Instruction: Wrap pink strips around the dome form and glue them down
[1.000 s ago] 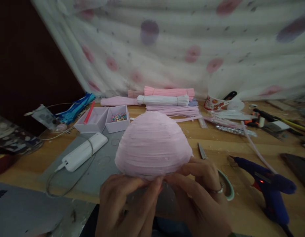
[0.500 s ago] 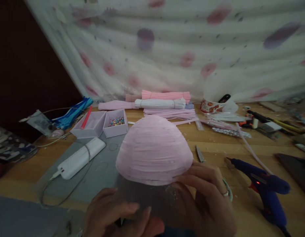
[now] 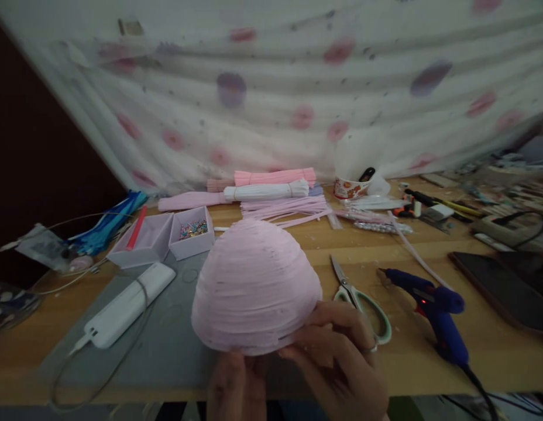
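Note:
A pale pink ribbed dome (image 3: 256, 286), built up from rows of fuzzy strips, is held up over the table's front edge. My right hand (image 3: 342, 356) pinches its lower right rim between thumb and fingers. Under the front rim, my left hand (image 3: 236, 380) has its thumb against the edge, and the rest of its fingers are partly hidden. Green-handled scissors (image 3: 350, 292) lie open just beyond my right hand. Farther right rests a blue glue gun (image 3: 433, 310) with a small red light lit.
Bundles of pipe cleaners (image 3: 267, 192) lie at the back by the curtain. Two lilac boxes (image 3: 144, 240) stand left, one with colourful beads (image 3: 193, 229). A white power bank (image 3: 130, 304) with a cable lies on the grey mat (image 3: 175, 356). A phone (image 3: 495, 286) is at right.
My left hand has come up from below to the dome's front rim. The dome has tilted and sits slightly lower and to the left in view; my right hand keeps its hold. The view has shifted right.

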Available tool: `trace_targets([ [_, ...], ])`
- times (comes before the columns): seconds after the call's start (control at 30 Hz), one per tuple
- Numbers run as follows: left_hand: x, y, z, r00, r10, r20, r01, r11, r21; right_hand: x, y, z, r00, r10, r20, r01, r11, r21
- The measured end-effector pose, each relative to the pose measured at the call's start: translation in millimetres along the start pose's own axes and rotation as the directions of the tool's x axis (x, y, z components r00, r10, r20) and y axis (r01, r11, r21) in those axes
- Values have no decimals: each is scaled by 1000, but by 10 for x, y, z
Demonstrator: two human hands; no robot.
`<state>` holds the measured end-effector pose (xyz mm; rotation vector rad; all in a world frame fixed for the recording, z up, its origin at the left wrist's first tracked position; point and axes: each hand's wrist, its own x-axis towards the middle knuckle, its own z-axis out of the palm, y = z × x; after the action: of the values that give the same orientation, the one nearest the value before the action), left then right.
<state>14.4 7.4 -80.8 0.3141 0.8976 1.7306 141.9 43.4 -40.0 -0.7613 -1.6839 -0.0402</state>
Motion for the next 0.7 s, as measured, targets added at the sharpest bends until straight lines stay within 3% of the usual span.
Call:
trace_targets([
  [0.13,159,88,-175,994,-111,7,111,990,-85,-81,16,-32,1000,11,14,-11,999,34],
  [0.27,132,131,-171,975,-222,-10,219,968,-124,-95,25,-59,1000,-17,-15,18,998,57],
  [0.47,-77,226,122,971,-157,-181,149,987,-54,-135,25,-130,996,-15,-85,19,999,40],
  [0.7,-108,295,563,986,-101,-131,99,995,-22,-224,13,-149,983,128,-128,-121,991,63],
])
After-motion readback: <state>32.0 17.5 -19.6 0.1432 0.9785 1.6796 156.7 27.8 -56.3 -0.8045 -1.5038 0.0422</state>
